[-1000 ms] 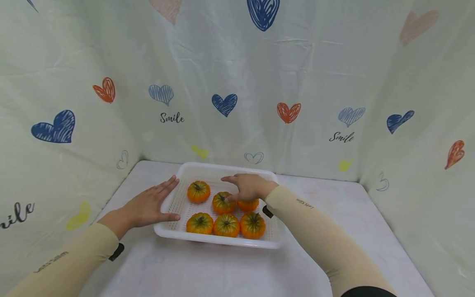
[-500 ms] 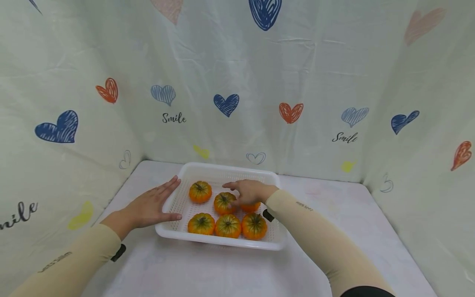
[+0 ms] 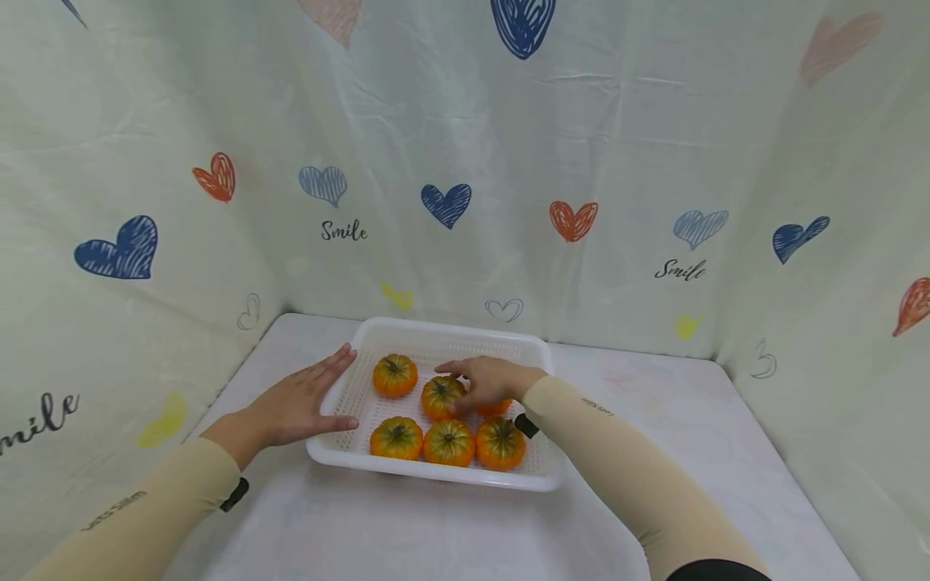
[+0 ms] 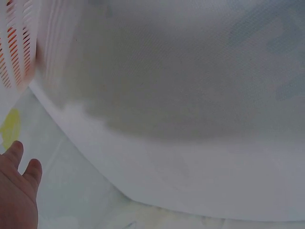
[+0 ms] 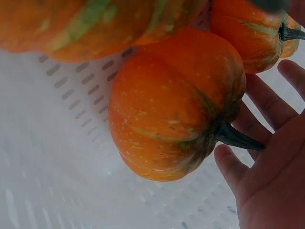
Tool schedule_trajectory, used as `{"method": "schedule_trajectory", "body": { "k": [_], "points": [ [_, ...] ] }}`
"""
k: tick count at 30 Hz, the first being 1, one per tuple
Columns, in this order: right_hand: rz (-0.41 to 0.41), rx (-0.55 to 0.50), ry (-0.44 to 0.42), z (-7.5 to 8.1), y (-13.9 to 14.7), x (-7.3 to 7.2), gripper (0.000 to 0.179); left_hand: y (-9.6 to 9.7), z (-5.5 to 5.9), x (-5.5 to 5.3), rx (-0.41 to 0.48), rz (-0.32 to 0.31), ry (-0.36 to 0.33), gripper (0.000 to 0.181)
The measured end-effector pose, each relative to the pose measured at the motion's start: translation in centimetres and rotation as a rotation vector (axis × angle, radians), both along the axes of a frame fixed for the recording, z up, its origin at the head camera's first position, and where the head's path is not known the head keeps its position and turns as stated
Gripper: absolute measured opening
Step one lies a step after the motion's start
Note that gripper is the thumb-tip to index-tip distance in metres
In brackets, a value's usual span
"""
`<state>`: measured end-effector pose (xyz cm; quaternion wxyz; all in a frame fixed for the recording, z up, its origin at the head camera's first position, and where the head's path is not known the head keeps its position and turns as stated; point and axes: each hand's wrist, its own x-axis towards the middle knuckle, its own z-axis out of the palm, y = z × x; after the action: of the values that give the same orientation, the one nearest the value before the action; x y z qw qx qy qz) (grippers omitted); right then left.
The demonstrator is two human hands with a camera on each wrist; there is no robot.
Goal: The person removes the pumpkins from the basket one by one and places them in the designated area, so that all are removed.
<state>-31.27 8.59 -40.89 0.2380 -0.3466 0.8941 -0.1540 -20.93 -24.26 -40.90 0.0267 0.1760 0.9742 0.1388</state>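
Observation:
A white perforated plastic basket [image 3: 429, 480] holds several small orange pumpkins, three of them along its near side. My left hand [image 3: 294, 403] lies against the basket's left end with fingers spread and thumb over the rim; its fingertips [image 4: 32, 171] show in the left wrist view. Inside the basket, my right hand [image 3: 490, 381] reaches over the back-row pumpkins with extended fingers. It partly covers the back right pumpkin [image 3: 494, 407], and its thumb is at the middle pumpkin [image 3: 440, 395]. In the right wrist view, a pumpkin's [image 5: 167, 109] stem points toward the palm, fingers spread around it without gripping.
At the basket's back left sits another pumpkin [image 3: 395, 375]. The basket stands on a white table [image 3: 407, 532], near its back edge. A pale curtain [image 3: 392, 105] printed with hearts encloses the table behind and on both sides.
My right hand has sunk slightly lower over the back-row pumpkins. The left hand stays at the basket's end. The whole head view has shifted slightly.

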Motion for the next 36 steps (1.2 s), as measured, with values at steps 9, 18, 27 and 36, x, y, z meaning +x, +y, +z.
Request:
{"method": "schedule_trajectory", "body": {
  "k": [9, 18, 27, 36],
  "points": [
    [-0.01, 0.005, 0.009, -0.25, -0.26, 0.04, 0.073, -0.01, -0.29, -0.11, 0.002, 0.003, 0.005, 0.103],
    [0.008, 0.024, 0.04, -0.27, -0.64, 0.2, 0.069, 0.02, -0.46, -0.16, 0.003, 0.008, 0.011, 0.103],
    [0.017, 0.046, 0.063, -0.32, -0.98, 0.32, 0.071, -0.08, -0.39, -0.11, -0.002, 0.006, 0.021, 0.103],
    [0.044, 0.09, 0.116, -0.61, -0.92, 0.4, 0.074, -0.12, -0.36, -0.05, 0.005, -0.001, 0.021, 0.105]
  ]
}}
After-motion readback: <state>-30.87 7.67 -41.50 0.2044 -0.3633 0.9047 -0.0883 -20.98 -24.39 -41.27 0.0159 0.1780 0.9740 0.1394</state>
